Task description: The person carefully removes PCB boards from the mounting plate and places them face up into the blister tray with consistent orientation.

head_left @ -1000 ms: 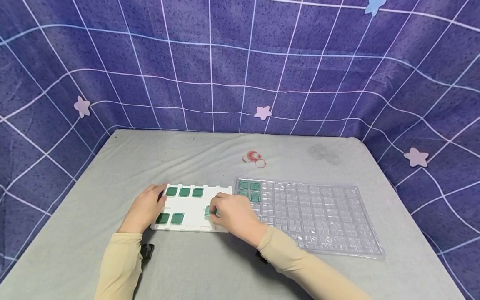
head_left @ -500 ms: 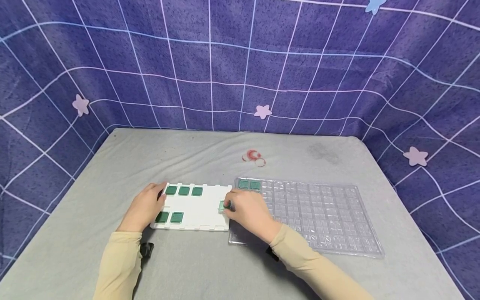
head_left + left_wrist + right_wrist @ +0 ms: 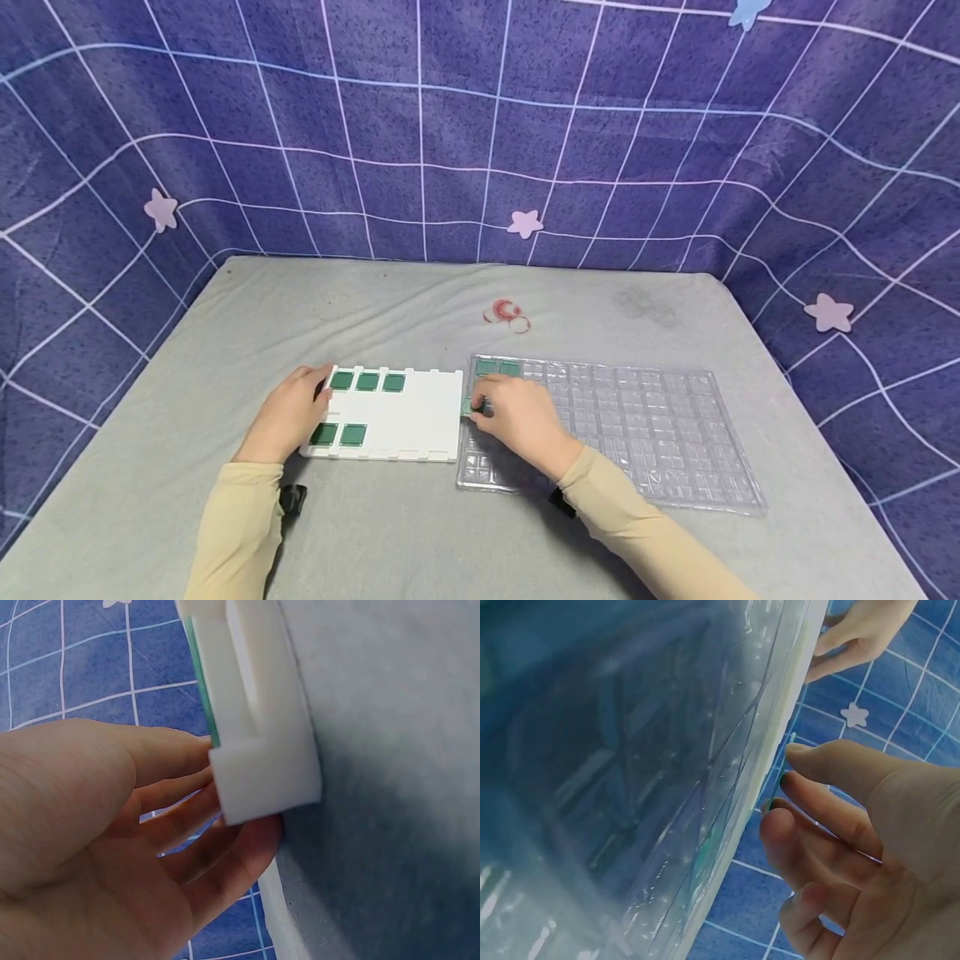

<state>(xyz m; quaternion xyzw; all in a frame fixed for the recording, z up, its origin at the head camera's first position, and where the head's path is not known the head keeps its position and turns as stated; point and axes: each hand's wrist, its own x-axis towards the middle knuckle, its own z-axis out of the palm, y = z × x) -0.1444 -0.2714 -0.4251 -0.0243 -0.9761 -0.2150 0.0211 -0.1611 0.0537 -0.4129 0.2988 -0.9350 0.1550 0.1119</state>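
Note:
My left hand [image 3: 287,415] grips the left end of a white plastic tray [image 3: 416,417], with the thumb at its upper edge in the left wrist view. Several square green circuit boards lie in this tray: three in the far row, such as one circuit board [image 3: 367,382], and two in the near row. Between thumb and fingertips, my right hand [image 3: 521,417] pinches another small circuit board [image 3: 782,776], seen edge-on in the right wrist view. That hand is over the left part of a clear blister tray [image 3: 637,425], where further green boards [image 3: 509,367] sit in far-left pockets.
Both trays lie side by side on a grey cloth-covered table [image 3: 375,533]. A purple gridded curtain [image 3: 465,125] with stars hangs behind and at the sides. Red ring stains [image 3: 507,312] mark the cloth behind the trays.
My right hand has moved right with the pinched circuit board, from above the white tray to the left edge of the clear tray. My left hand stays at the white tray's end.

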